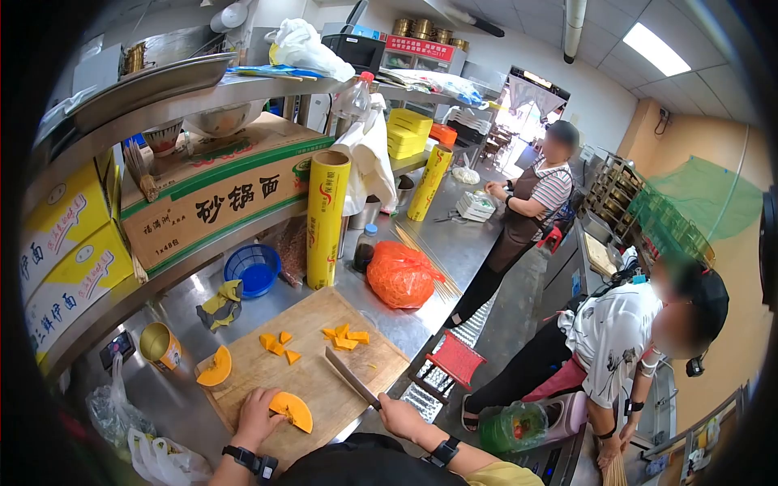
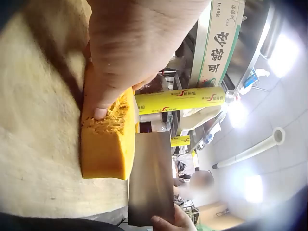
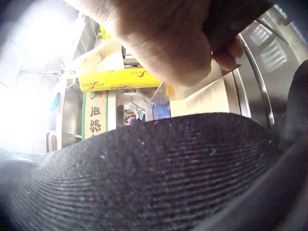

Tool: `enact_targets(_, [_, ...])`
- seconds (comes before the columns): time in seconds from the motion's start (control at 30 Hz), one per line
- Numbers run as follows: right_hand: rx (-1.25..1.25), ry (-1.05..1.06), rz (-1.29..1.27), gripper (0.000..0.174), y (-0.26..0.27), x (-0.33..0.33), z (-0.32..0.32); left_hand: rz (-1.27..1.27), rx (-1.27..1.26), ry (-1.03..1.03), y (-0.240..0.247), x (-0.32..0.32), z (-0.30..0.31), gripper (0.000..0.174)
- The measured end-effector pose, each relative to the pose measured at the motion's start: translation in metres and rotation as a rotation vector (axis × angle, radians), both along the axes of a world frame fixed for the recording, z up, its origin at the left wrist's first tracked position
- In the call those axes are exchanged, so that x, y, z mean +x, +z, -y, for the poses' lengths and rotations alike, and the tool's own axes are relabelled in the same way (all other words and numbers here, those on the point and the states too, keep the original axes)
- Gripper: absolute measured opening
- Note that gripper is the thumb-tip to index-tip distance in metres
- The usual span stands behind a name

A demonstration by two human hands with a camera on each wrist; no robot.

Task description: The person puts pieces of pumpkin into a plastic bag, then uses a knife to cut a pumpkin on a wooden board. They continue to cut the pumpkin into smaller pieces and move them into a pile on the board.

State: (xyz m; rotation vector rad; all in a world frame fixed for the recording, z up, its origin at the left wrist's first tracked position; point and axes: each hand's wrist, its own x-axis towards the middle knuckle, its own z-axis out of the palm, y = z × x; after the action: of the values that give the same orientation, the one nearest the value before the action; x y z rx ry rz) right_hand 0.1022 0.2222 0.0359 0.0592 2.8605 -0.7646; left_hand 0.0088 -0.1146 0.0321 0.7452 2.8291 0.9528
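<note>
On the wooden cutting board [image 1: 312, 312], my left hand [image 1: 258, 417] grips one end of a curved pumpkin slice [image 1: 293, 410]. In the left wrist view the thumb presses its stringy inner side. My right hand [image 1: 403, 419] holds a cleaver [image 1: 352, 377] by the handle, its broad blade tilted over the board's right part. That blade [image 2: 151, 178] stands upright beside the slice in the left wrist view. Two groups of cut pumpkin chunks [image 1: 279, 346] lie farther up the board. Another pumpkin wedge [image 1: 215, 368] rests at the left edge.
Behind the board are a blue basket [image 1: 253, 271], an upright yellow roll [image 1: 327, 219] and an orange plastic bag [image 1: 401, 275]. An open can [image 1: 160, 347] and plastic bags [image 1: 166, 460] lie left. Two people stand right, near a red stool [image 1: 458, 359]. A shelf [image 1: 178, 271] overhangs the counter.
</note>
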Motion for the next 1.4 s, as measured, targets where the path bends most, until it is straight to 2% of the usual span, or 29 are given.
enact_targets(0.1, [-0.008,-0.002,-0.009,0.02,-0.001,0.0,0.0,0.055,0.017,0.025,0.012,0.004,-0.003,0.062])
enact_targets(0.2, [-0.015,-0.004,-0.022,0.021,0.0,-0.001,-0.001,0.369,-0.043,0.141,0.024,0.017,-0.008,0.06])
enact_targets(0.3, [-0.007,0.005,0.006,0.016,0.005,-0.003,0.002,-0.048,-0.012,0.099,-0.017,0.025,-0.006,0.056])
enact_targets(0.37, [0.021,-0.008,0.004,0.019,0.0,-0.005,0.003,-0.163,0.053,-0.073,-0.01,0.022,-0.009,0.057])
enact_targets(0.43, [0.002,0.0,-0.047,0.018,-0.02,-0.005,-0.003,-0.11,-0.033,-0.117,-0.027,0.017,-0.007,0.06])
enact_targets(0.47, [0.015,-0.003,-0.056,0.018,-0.013,-0.005,0.001,-0.091,0.009,-0.127,-0.027,0.013,-0.007,0.061])
enact_targets(0.5, [0.029,-0.008,-0.027,0.028,-0.003,-0.006,0.004,-0.067,0.067,-0.118,-0.028,0.009,-0.007,0.061])
enact_targets(0.53, [0.059,0.006,-0.07,0.027,-0.023,-0.01,-0.001,-0.054,0.126,-0.112,-0.032,0.005,-0.007,0.06])
enact_targets(0.6, [0.026,-0.021,-0.043,0.024,-0.015,-0.002,0.001,-0.033,0.266,-0.081,-0.031,0.005,-0.005,0.051])
enact_targets(0.7, [0.05,-0.009,-0.037,0.023,0.006,0.003,0.005,0.722,0.533,0.204,-0.007,0.007,-0.001,0.046])
enact_targets(0.8, [0.056,-0.008,-0.031,0.022,0.016,0.005,0.006,0.828,0.535,0.301,0.014,0.009,0.001,0.044])
enact_targets(0.9, [0.046,-0.005,-0.034,0.021,0.016,0.004,0.007,0.616,0.453,0.381,0.002,0.013,0.001,0.043])
enact_targets(1.0, [0.077,0.024,-0.045,0.02,0.016,0.0,0.008,0.087,0.124,0.285,-0.02,0.011,0.008,0.044])
enact_targets(1.1, [0.104,0.034,-0.04,0.019,0.024,0.005,0.013,-0.149,-0.042,0.135,0.028,0.026,0.002,0.041])
enact_targets(1.2, [0.106,0.043,-0.053,0.019,0.025,0.005,0.013,-0.153,-0.098,0.109,0.025,0.026,-0.01,0.044])
enact_targets(1.4, [0.155,0.064,-0.036,0.019,0.022,0.002,0.014,-0.141,0.085,0.14,0.004,0.013,-0.011,0.04])
